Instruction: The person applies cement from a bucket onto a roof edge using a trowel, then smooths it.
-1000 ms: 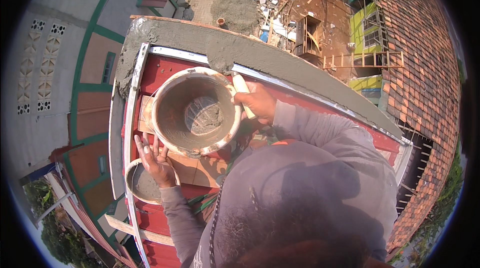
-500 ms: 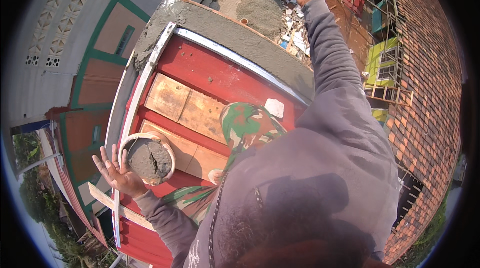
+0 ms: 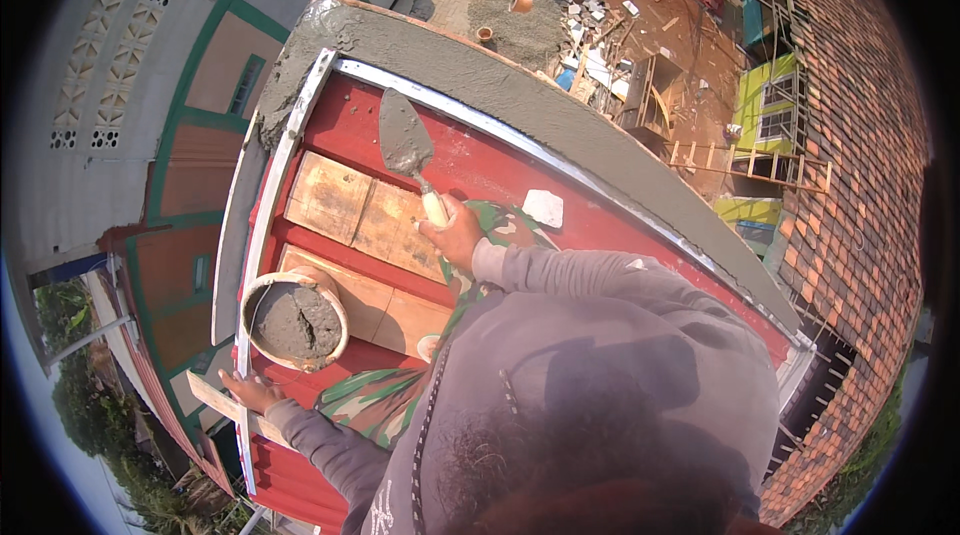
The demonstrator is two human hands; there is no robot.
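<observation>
My right hand [image 3: 452, 233] grips the pale handle of a trowel [image 3: 403, 131], whose mortar-smeared blade lies over the red metal sheeting [image 3: 470, 150]. Down at the left, my left hand [image 3: 250, 390] curls its fingers over a white rail [image 3: 242, 435], beside a crossing wooden plank [image 3: 212, 392]. Just above that hand sits a pale bucket [image 3: 295, 320] full of grey mortar. Worn wooden boards [image 3: 325, 195] lie on the sheeting between the bucket and the trowel.
Wet grey mortar covers the far ledge [image 3: 520, 105]. Below are a yard with rubble [image 3: 595, 65], a bucket on its side [image 3: 520, 2] and a wooden ladder [image 3: 760, 160]. A tiled roof [image 3: 850, 185] rises right; a building wall [image 3: 100, 185] stands left.
The empty bucket has left my hands; one now lies in the yard below. My right hand swung out, then returned with the trowel. My left hand moved down onto the rail.
</observation>
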